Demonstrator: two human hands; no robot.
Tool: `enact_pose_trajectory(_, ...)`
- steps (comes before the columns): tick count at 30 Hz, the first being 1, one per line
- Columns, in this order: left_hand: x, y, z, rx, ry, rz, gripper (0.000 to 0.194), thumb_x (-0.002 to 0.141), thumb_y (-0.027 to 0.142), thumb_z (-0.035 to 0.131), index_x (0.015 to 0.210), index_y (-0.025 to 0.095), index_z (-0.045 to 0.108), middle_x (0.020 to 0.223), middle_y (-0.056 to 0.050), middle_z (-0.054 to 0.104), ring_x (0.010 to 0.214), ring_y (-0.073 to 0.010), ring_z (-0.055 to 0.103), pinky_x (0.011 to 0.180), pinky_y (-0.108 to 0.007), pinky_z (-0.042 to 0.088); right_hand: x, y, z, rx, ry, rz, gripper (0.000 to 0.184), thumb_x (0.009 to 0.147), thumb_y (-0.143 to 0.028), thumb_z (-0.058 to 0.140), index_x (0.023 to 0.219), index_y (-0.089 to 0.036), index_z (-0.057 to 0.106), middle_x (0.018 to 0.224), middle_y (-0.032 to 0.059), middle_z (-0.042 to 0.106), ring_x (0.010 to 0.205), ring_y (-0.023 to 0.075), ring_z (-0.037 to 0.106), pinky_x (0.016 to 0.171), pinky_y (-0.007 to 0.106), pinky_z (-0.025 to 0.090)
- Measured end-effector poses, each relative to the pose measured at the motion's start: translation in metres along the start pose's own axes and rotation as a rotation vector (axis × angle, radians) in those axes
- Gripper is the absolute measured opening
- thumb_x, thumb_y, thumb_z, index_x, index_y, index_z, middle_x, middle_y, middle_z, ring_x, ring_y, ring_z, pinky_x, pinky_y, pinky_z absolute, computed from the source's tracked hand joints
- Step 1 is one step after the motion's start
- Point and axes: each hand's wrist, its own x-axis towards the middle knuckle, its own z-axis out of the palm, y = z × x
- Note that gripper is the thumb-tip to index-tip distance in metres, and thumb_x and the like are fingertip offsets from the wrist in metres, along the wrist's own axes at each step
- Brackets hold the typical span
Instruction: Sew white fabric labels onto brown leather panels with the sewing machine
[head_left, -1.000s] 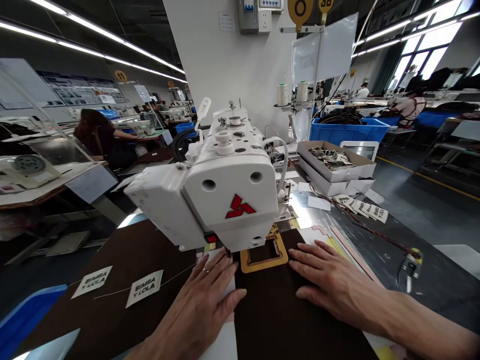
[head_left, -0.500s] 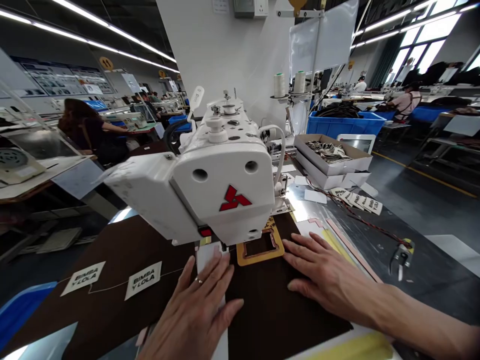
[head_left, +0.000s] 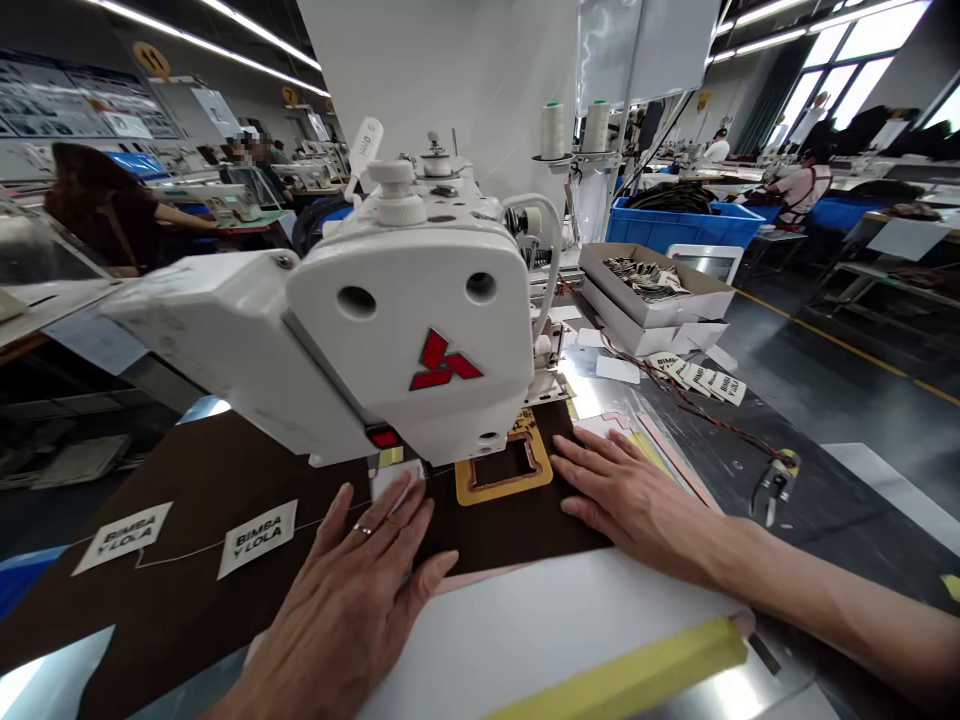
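A white sewing machine head (head_left: 420,340) with a red three-part logo stands in front of me. Under it lies dark brown fabric (head_left: 480,535), and an orange-yellow rectangular frame (head_left: 499,492) rests on that beside the needle area, which the head hides. My left hand (head_left: 360,580) lies open, fingers flat on the fabric's left part, fingertips over a white piece (head_left: 394,478). To the right of the frame, my right hand (head_left: 630,495) presses flat on the fabric with its fingers stretched out. Two BIMBA Y LOLA labels (head_left: 259,538) joined by thread lie left of my left hand.
A white board (head_left: 570,620) with yellow tape lies nearest me. On the right are thread snips (head_left: 774,487), a fan of labels (head_left: 697,378) and a box of labels (head_left: 652,290). Thread cones (head_left: 553,132) stand behind. A co-worker (head_left: 112,215) sits at the left.
The brown fabric has moved away from me under the machine, baring the white board in front. Both hands stay flat on it. The view has shifted a little.
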Motion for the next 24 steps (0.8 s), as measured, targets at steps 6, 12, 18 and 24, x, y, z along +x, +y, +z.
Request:
enact_pose_trajectory(6,-0.004,0.002,-0.003,-0.052,0.046,0.2,0.054,0.11,0.046,0.049,0.148,0.008,0.056,0.156,-0.012,0.056,0.148,-0.0256,0.05,0.136,-0.044,0.01,0.007,0.009,-0.003,-0.018,0.088,-0.011,0.049,0.113,-0.04,0.043,0.155,-0.019,0.056,0.168,0.0088,0.042,0.158,0.0355,0.035,0.127,0.066,0.031)
enact_pose_trajectory(12,-0.027,0.003,-0.002,-0.083,-0.02,0.191,0.068,0.105,0.057,0.056,0.157,0.013,0.048,0.161,-0.01,0.05,0.152,-0.0267,0.044,0.136,-0.047,0.007,-0.028,-0.001,0.005,-0.02,0.056,-0.104,0.047,0.113,-0.042,0.043,0.154,-0.023,0.058,0.164,0.004,0.048,0.153,0.0323,0.044,0.127,0.061,0.037)
enact_pose_trajectory(18,-0.038,0.015,-0.004,-0.156,0.002,0.136,0.06,0.105,0.051,0.058,0.152,0.015,0.052,0.157,-0.009,0.056,0.149,-0.0262,0.047,0.135,-0.051,0.014,-0.035,-0.001,0.009,-0.073,0.067,-0.157,0.049,0.114,-0.045,0.042,0.155,-0.022,0.054,0.167,0.003,0.044,0.154,0.0315,0.042,0.124,0.06,0.041)
enact_pose_trajectory(24,-0.039,0.01,-0.005,-0.128,-0.011,0.079,0.061,0.105,0.053,0.056,0.153,0.016,0.051,0.161,-0.008,0.051,0.152,-0.0262,0.044,0.136,-0.047,0.011,-0.056,-0.005,0.017,-0.082,0.135,-0.171,0.046,0.113,-0.044,0.046,0.154,-0.025,0.054,0.166,0.0026,0.046,0.154,0.0304,0.043,0.125,0.059,0.041)
